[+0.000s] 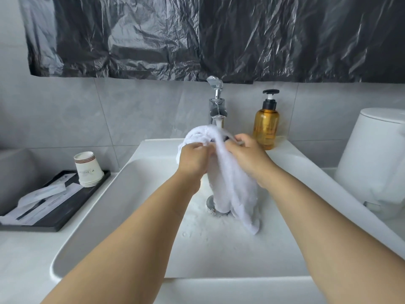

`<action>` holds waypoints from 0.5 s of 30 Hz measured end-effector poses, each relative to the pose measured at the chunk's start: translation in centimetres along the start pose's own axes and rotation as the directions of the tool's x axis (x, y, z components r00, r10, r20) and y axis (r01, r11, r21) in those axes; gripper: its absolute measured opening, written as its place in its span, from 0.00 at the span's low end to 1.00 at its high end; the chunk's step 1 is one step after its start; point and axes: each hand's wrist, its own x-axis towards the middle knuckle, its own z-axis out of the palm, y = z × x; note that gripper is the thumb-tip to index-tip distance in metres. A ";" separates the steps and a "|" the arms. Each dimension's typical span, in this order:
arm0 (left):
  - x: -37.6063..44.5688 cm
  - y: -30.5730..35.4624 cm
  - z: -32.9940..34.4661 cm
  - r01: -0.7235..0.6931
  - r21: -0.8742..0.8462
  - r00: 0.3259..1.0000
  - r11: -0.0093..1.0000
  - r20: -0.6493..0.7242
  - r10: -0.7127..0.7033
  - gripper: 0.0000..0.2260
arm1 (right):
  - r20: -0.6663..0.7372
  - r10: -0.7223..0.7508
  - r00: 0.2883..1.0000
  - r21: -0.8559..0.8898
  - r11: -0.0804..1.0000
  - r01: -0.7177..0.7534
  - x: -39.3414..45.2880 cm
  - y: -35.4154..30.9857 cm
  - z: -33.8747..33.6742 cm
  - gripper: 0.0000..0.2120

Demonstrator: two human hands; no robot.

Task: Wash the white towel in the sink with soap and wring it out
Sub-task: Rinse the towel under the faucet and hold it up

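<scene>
One white towel (230, 183) hangs over the middle of the sink (109, 205), bunched at the top just under the tap (217, 106), where a stream of water falls onto it; its lower end trails down to the drain (210, 202), and one corner lies on the wet basin floor just right of the drain. Two hands hold it near the top. The left hand (194, 159) has its grip curled round a gathered fold on the towel's left side, and the right hand (247, 154) pinches the cloth on the right side, fingers bent over the fold. The two hands sit close together, with the towel between them. Small drops and foam speckle the basin floor around the drain. Behind the sink on the right stands one amber pump bottle (266, 126) with a black pump head, upright on the rim. Well to the left, on the bench (22, 260), lies one black tray (65, 216) carrying a stack of paper cups (87, 170), turned upside down, at its far end; how many cups cannot be told. Several white paper packets (39, 200) lie along the tray. On the right stands one white bin (372, 154). Black plastic sheeting (197, 34) covers the wall above the grey tiles.
</scene>
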 end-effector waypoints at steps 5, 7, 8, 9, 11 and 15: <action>-0.1 0.2 -0.2 -0.002 0.143 0.997 0.990 -0.080 0.013 0.25 | -0.142 0.085 0.986 0.121 0.990 -0.068 -0.3 -0.2 -0.8 0.11; -0.2 0.1 -0.2 -0.072 0.214 0.992 0.974 -0.090 0.093 0.27 | -0.231 0.162 0.959 0.206 0.972 -0.115 -0.5 -0.5 -1.4 0.08; -0.2 0.1 -0.2 -0.106 0.258 0.986 0.960 -0.098 0.136 0.27 | -0.273 0.185 0.944 0.234 0.965 -0.121 -0.6 -0.5 -1.7 0.10; -0.3 0.0 -0.2 -0.149 0.313 0.978 0.938 -0.095 0.187 0.27 | -0.319 0.194 0.928 0.242 0.963 -0.118 -0.7 -0.5 -2.1 0.12; -0.5 -0.1 -0.2 -0.246 0.454 0.948 0.856 -0.070 0.310 0.26 | -0.389 0.164 0.906 0.177 0.979 -0.101 -0.9 -0.5 -2.8 0.12; -0.2 -0.5 -0.4 -0.371 0.603 0.886 0.706 0.003 0.463 0.27 | -0.388 0.054 0.920 -0.136 0.984 -0.116 -1.0 0.3 -3.2 0.10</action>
